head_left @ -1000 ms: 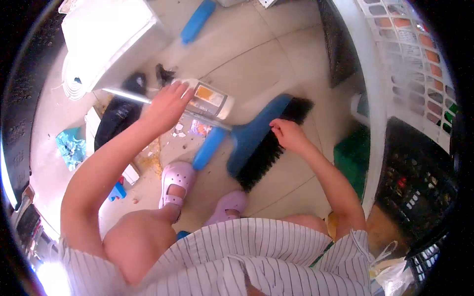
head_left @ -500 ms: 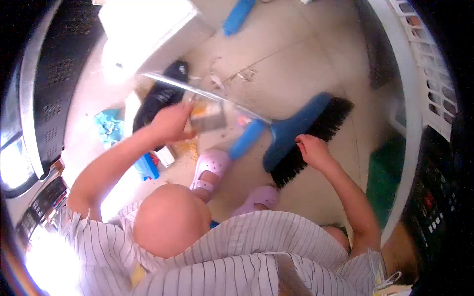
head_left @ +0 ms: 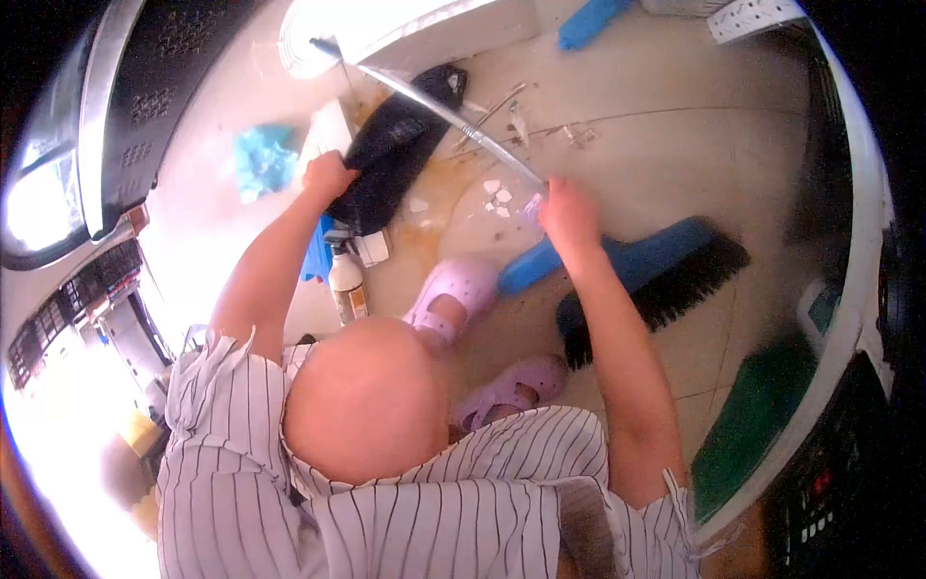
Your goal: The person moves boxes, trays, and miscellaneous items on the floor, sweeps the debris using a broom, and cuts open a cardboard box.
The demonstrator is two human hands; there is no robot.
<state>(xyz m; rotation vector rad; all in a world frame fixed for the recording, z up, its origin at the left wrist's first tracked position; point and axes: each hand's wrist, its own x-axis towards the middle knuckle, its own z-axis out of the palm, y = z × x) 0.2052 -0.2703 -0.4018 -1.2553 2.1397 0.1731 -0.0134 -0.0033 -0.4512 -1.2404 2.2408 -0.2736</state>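
Note:
My left hand [head_left: 330, 179] is closed on the near edge of a limp black bag-like item [head_left: 400, 145] lying on the floor. My right hand [head_left: 571, 217] has its fingers closed at the lower end of a silver broom pole [head_left: 453, 123], covering where it meets the broom head. A small pinkish piece [head_left: 532, 206] shows at its fingertips; whether it is held is unclear. The blue broom head [head_left: 666, 253] with black bristles rests on the floor to the right. A blue handle-like piece [head_left: 529, 267] lies below that hand.
White shards [head_left: 497, 199], scraps [head_left: 579, 135] and yellowish stains [head_left: 424, 236] mark the floor. A turquoise crumpled bag [head_left: 265, 159] and a bottle [head_left: 347, 285] are at left, a white box [head_left: 444, 43] behind. Pink clogs [head_left: 461, 294] are near my knee; a green object [head_left: 762, 415] is right.
My left hand has moved from a blurred boxy item to the black bag-like item. My right hand has gone from above the bristles to the pole's lower end. The view has shifted and turned.

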